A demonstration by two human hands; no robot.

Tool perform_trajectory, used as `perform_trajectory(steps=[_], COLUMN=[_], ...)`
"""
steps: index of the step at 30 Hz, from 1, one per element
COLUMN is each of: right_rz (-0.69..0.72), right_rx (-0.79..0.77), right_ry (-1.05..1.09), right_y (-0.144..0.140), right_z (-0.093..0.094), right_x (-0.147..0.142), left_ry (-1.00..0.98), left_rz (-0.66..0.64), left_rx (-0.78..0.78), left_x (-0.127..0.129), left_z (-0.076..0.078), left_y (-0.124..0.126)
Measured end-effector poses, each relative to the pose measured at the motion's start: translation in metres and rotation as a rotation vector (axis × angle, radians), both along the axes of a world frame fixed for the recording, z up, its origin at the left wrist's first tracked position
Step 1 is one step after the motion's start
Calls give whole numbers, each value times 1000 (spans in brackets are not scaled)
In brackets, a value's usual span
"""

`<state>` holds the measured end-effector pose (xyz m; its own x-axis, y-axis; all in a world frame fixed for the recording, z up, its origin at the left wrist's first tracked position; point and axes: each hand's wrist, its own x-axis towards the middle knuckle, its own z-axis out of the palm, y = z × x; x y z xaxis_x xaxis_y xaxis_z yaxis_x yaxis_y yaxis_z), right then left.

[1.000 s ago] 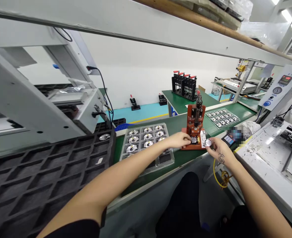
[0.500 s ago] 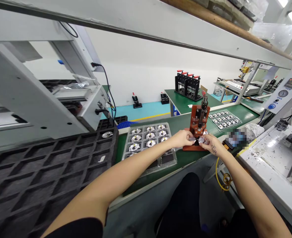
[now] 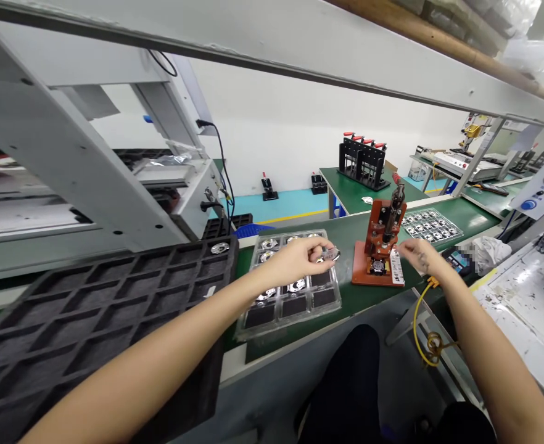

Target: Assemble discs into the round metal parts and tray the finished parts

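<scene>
1. A small round metal part (image 3: 331,253) is pinched in the fingers of the left hand (image 3: 295,259), held just above the clear tray (image 3: 332,302) on the green bench (image 3: 346,228).
2. Some tray pockets are seen filled with like parts; the near row looks bare.
3. The right hand (image 3: 417,253) is held beside the red press jig (image 3: 382,243), fingers loosely curled and gripping nothing that can be made out; the view is blurred there.
4. Another part (image 3: 377,266) is seated in the jig's nest at its base.
5. The pinched part could be dropped or set askew in a pocket, since it is gripped only by its edge.
6. The jig's lever (image 3: 396,196) could be knocked by the right hand, being so near.
7. The tray could be shifted by the left forearm passing low over it.
</scene>
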<state>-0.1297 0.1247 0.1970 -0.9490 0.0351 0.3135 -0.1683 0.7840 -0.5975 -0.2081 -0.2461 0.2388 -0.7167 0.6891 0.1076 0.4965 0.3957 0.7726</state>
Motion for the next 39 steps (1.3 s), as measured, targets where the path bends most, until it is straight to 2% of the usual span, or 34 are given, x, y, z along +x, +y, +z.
perform_trajectory(steps=[2,4,5,7,9,10,12,14,15,17,19,21,24,28,30,33,36,39], right_rz=[-110,-156,-138,-7,102,111,51,-1,22,83,119,117,121,76,-43,-148,-64,-5], right_rx=[-56,-112,-137,-244,-306,-298,-241,-125,-78,-30,-33,-34,-4,57,3,-239,-458,-572], right_ry=[95,176,187,228,384,470,610,721,743,759,752,737,692,640,661,521,220,76], right_y=[9,8,2,-18,-44,-57,-77,-88,-90,-90,-88,-86,-85,-88,-94,-106,-115,-120], right_z=[38,79,99,132,149,151,141,118,105,81,64,55,53,53,50,41,35,34], right_x=[-16,-41,-53,-67,-61,-49,-16,18,31,45,47,43,44,69,88,115,130,135], left_ry=[81,149,168,191,210,214,199,150,117,43,-7,-2,114,350,457,559,604,580], left_rz=[8,-14,-33,-72,-104,-117,-123,-107,-95,-86,-101,-125,-156,-212,-229,-248,-274,-290], left_rx=[63,117,131,138,143,151,173,185,183,180,193,193,148,107,102,92,79,89], left_x=[4,11,15,22,28,30,31,32,33,36,42,52,71,90,96,102,105,107], left_z=[6,14,18,25,29,29,27,22,19,14,13,16,22,23,20,18,19,22], left_y=[-1,8,14,26,31,30,24,16,14,13,18,27,39,46,47,48,51,54])
